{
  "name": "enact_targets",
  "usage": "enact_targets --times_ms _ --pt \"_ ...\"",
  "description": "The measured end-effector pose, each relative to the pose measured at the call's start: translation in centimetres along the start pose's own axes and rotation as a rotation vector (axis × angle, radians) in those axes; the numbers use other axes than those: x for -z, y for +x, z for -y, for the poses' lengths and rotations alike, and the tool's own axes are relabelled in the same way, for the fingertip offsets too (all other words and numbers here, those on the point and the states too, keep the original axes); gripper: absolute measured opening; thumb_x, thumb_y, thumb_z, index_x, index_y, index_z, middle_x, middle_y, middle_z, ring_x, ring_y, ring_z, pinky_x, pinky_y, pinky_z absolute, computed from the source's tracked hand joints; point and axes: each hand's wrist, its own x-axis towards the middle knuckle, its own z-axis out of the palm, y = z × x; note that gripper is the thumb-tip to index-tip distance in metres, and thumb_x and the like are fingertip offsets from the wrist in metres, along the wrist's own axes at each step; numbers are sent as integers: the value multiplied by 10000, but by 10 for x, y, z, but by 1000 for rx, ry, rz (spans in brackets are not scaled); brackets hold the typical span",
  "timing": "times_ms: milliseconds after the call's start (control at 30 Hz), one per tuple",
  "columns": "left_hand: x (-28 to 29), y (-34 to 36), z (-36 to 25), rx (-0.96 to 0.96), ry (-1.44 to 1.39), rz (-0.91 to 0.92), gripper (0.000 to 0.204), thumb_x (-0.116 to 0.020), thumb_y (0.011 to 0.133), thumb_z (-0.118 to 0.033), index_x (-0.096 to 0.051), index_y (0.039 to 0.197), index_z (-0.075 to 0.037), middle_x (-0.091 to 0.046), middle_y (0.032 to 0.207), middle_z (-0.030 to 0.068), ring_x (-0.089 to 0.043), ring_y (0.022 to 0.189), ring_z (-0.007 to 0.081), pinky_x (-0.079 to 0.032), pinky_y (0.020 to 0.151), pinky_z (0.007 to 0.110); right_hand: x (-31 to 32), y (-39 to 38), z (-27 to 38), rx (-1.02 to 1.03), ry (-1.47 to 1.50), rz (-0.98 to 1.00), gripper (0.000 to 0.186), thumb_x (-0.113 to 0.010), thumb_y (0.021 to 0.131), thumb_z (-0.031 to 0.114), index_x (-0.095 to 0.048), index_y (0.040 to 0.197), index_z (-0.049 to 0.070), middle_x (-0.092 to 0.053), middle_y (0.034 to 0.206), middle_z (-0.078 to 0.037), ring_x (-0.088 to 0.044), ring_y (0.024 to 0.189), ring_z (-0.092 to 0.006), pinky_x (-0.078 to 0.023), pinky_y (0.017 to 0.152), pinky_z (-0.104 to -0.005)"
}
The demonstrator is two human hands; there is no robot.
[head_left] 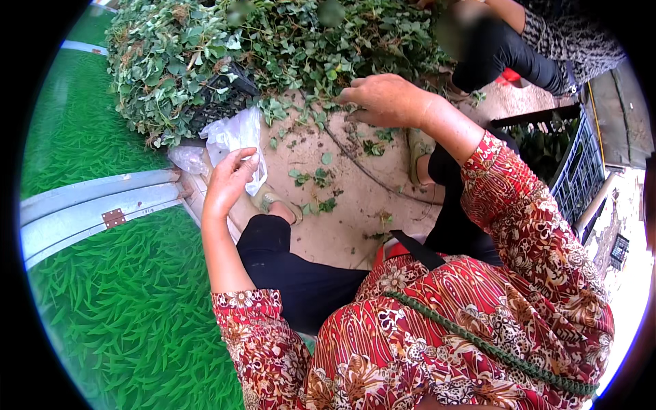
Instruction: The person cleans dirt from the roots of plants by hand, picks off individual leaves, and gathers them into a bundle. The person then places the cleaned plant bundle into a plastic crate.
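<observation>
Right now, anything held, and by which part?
Left hand seems to pinch a translucent white plastic bag by its lower part; whether the right hand holds anything is unclear.

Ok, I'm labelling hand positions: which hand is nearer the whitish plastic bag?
Left. The left hand is at the whitish plastic bag, overlapping it in view. The right hand is farther off, to the bag's right, by the leafy heap.

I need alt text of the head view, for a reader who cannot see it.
A person's left hand is at a translucent plastic bag, and the right hand is in front of a large heap of leafy green plants. Red patterned clothing is in the foreground; another person is partly visible at upper right.
</observation>
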Motion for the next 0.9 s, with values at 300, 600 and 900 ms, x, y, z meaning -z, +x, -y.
enact_targets --times_ms 300,600,900 --pt "-30 13 14 75 13 30 432 -617 853 -293 -569 1168 -2 -632 888 94 -575 739 136 -478 678 264 -24 0 12 -95 -14 240 342 -606 801 251 -588 1096 78 -629 949 -137 -595 947 -318 -477 806 -428" --pt "-105 73 199 397 528 85 644 -574 797 -539 -585 1160 -7 -605 1086 256 -564 1059 375 -434 903 406 -140 28 -64 -561 243 179 327 -537 805 232 -623 1075 70 -642 1038 -148 -606 960 -327 -484 809 -411" --pt "-237 56 236 869 230 -24 884 -648 700 -586 -334 1310 -27 -427 1267 254 -456 1171 366 -398 956 418 -311 -63 -38 -660 418 988 368 -588 745 158 -617 1105 89 -611 1136 -153 -611 1003 -302 -503 784 -404"
